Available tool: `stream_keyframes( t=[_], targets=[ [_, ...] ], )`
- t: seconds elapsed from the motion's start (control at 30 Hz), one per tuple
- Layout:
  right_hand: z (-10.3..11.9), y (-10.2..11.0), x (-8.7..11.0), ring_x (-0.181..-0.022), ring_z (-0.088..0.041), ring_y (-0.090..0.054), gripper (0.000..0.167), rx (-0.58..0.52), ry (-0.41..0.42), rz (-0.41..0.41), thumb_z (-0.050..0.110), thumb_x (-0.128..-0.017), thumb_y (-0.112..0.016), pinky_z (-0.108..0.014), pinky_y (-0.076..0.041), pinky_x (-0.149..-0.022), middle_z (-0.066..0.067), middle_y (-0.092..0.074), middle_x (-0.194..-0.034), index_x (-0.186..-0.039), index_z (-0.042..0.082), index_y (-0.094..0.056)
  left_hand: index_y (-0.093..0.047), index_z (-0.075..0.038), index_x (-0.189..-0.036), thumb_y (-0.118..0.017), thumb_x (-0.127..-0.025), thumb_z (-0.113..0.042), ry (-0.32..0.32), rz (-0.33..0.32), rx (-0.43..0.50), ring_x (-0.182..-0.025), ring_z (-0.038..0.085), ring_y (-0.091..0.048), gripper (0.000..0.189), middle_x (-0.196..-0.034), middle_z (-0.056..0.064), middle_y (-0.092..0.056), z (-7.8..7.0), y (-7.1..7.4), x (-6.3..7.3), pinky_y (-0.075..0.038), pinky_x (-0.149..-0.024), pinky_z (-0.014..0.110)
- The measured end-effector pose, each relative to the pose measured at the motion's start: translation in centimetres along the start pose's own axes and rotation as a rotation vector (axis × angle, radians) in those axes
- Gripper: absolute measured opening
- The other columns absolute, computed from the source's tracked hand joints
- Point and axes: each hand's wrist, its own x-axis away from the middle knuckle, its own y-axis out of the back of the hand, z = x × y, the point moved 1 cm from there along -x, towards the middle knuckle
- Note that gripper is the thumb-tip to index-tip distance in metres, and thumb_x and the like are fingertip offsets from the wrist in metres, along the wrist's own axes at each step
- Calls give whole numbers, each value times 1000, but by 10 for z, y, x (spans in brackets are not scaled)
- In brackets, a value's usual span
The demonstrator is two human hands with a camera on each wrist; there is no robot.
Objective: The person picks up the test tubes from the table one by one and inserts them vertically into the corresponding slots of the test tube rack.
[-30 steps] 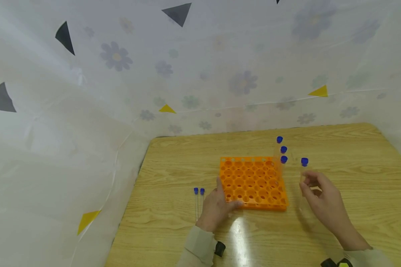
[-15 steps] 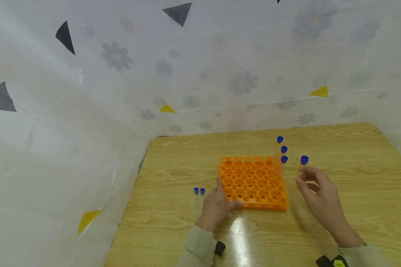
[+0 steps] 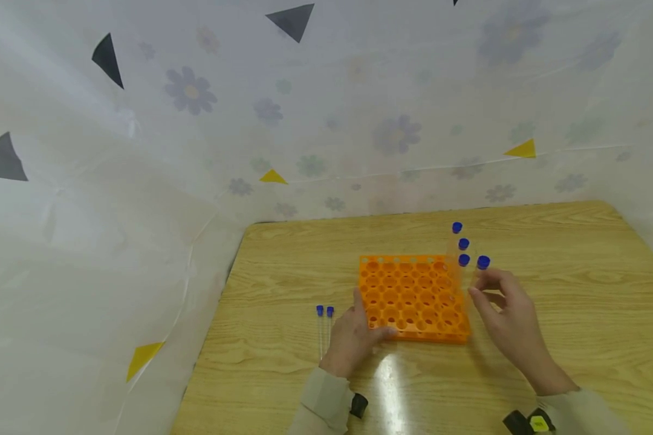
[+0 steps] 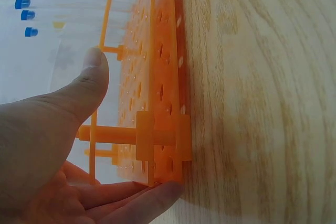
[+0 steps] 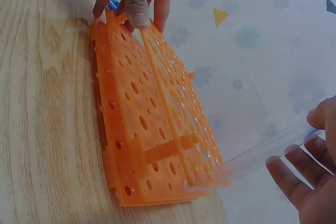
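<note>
An orange test tube rack (image 3: 430,336) with rows of round holes stands on the table. My left hand (image 3: 350,338) grips its near left corner, with the thumb on the top plate in the left wrist view. Beside the rack's right edge, my right hand (image 3: 508,317) pinches a clear test tube (image 5: 257,153) with a blue cap. In the right wrist view that tube slants, its lower end at the rack's top plate; whether it has entered a hole I cannot tell. Three blue-capped tubes (image 3: 464,244) stand in the rack's right column.
Two more capped tubes (image 3: 320,332) lie on the wooden table (image 3: 272,272) left of the rack, partly behind my left hand. A pale flowered sheet (image 3: 326,139) hangs behind and at the sides of the table.
My right hand has moved left with the test tube, from apart on the right to the rack's right edge. The left hand and the rack have stayed in place.
</note>
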Motion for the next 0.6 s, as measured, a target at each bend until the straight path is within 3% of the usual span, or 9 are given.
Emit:
stream_keyframes(
  t=[0.17, 0.6],
  targets=[
    [-1, -4, 1, -94, 5, -53, 31, 0, -45, 13, -10, -90, -64, -2, -46, -81, -1, -55, -102, -119, -5, -56, -4, -2, -159, -68, -83, -63, -10, -5, -12, -103, 31, -67, 117, -126, 25, -63, 0, 0, 0, -56, -85, 42],
    [-11, -11, 5, -94, 7, -51, 30, 44, -70, 55, -7, -91, -64, -1, -45, -81, -5, -57, -102, -120, -6, -55, -5, -3, -159, -69, -82, -62, 1, -13, -16, -102, 31, -67, 117, -127, 24, -63, 0, 0, -1, -56, -84, 42]
  ],
)
